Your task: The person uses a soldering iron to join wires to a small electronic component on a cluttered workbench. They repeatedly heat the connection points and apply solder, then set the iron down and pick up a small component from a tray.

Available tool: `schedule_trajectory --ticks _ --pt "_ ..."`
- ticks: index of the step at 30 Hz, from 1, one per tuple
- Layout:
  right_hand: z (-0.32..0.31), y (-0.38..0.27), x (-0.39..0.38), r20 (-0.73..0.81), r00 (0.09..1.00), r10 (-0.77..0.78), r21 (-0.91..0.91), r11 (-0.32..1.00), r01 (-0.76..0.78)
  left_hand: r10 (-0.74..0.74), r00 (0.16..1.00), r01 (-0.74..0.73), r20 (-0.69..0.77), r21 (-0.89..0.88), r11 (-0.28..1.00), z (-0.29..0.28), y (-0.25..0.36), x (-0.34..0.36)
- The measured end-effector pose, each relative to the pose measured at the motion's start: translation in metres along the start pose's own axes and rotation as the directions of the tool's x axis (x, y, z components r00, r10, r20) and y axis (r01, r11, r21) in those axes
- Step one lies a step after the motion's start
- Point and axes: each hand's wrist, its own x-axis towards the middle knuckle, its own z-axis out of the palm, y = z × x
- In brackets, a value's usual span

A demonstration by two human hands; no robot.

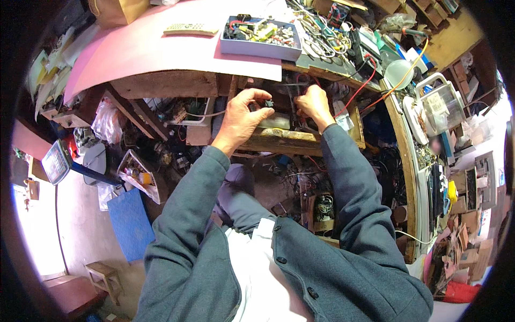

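An open wooden drawer (292, 135) juts from the workbench below a pink sheet (142, 40). Over the drawer, my left hand (249, 115) has thumb and fingers curved round a small dark greenish piece (269, 103). My right hand (313, 104) is inside the drawer to the right, fingers bent and closed on something I cannot make out among dark contents. A pale item lies in the drawer beneath my hands; red wires (355, 91) run down just right of my right hand.
A box of small parts (260, 49) sits on the bench beside tangled leads. Clear plastic containers (434, 110) line the right-hand bench. A white bin (140, 174), a blue board (130, 225) and a small stool (104, 279) stand at left. Cables clutter the space under the drawer.
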Motion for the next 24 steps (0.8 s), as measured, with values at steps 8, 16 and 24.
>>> schedule_trajectory --ticks 8,16,24 --pt "-0.004 -0.002 0.000 0.240 0.969 0.060 -0.043 0.998 -0.051 0.038 0.999 -0.040 0.030 0.082 0.996 -0.002 -0.001 0.000" --pt "0.029 0.039 0.033 0.166 0.964 -0.208 0.000 0.978 0.211 -0.002 1.000 0.002 0.016 -0.034 0.999 0.004 0.002 0.004" --pt "-0.031 0.010 -0.013 0.227 0.974 -0.014 0.228 0.973 -0.039 -0.025 0.999 0.027 0.037 -0.044 0.999 0.000 0.000 0.003"
